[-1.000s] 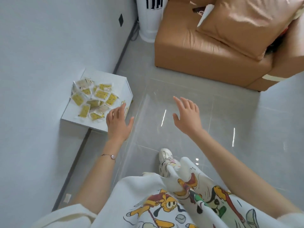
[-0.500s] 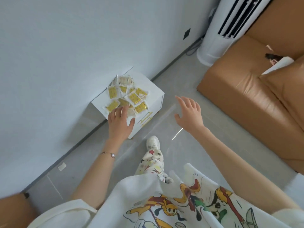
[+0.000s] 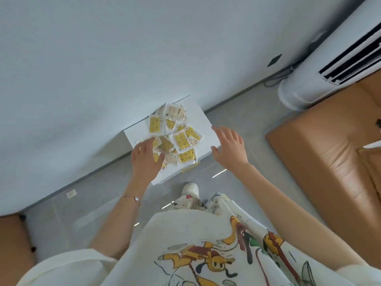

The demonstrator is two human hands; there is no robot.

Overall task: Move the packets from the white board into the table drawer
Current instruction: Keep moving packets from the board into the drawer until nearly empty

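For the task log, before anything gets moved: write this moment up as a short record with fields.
Packets: yellow and white, piled loosely on the white board; none in either hand
Left hand: open, fingers reaching onto the pile's near-left edge
Right hand: open, fingers spread, over the board's right edge, empty
Drawer: front with a gold handle shows just below the board; looks closed
Surroundings: tan sofa and white air conditioner to the right
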